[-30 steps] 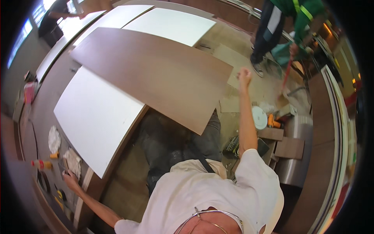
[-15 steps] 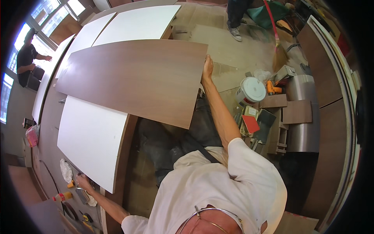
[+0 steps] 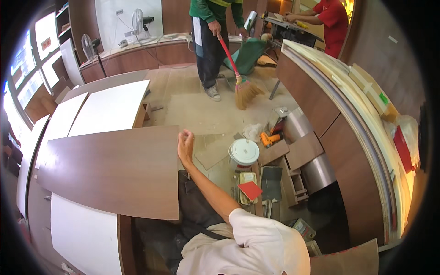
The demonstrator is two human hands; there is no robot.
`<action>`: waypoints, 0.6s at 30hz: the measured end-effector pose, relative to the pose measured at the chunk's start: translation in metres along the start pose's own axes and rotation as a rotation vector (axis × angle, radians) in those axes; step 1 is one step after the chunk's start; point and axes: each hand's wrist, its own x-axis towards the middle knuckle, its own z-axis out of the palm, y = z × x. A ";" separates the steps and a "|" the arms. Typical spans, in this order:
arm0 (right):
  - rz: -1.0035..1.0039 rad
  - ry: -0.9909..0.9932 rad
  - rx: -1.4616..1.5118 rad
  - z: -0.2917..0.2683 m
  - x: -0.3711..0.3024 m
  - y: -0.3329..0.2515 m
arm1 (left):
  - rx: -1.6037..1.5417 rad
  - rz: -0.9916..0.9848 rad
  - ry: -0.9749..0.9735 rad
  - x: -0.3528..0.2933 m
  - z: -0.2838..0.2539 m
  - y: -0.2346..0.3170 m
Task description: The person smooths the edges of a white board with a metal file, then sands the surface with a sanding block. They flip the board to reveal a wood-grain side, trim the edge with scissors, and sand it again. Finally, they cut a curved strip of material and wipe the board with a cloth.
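Note:
A wide brown wood-grain board (image 3: 114, 169) lies across white-topped panels on my left. Beside its right edge is my right hand (image 3: 185, 147), raised with loosely bent fingers somewhat apart. It holds nothing that I can see, and its thumb side is close to the board edge; whether it touches cannot be told. Under the board's near side, a white panel (image 3: 85, 233) shows on a brown-sided base. My left hand is out of the picture.
Right of my arm stand a white lidded bucket (image 3: 244, 152), an orange power drill (image 3: 271, 139), a red sheet (image 3: 250, 191) and wood pieces. A co-worker in green holds a broom (image 3: 247, 94) ahead; another in red is at a bench (image 3: 293, 25). Large panels (image 3: 353, 151) stand at right.
My view has swung up and to the right. My right hand's fingers have loosened at the board edge. My left hand, earlier by the white panel's near edge, has left the picture.

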 end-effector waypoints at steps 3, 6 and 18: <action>-0.223 0.032 0.053 -0.008 -0.001 -0.058 | -0.237 0.044 -0.175 -0.036 0.045 0.096; -0.230 -0.327 0.316 -0.002 -0.021 -0.140 | -0.359 0.148 -0.503 -0.112 0.078 0.232; -0.056 -0.609 0.474 -0.044 -0.016 -0.198 | -0.951 0.651 -1.150 -0.382 0.196 0.466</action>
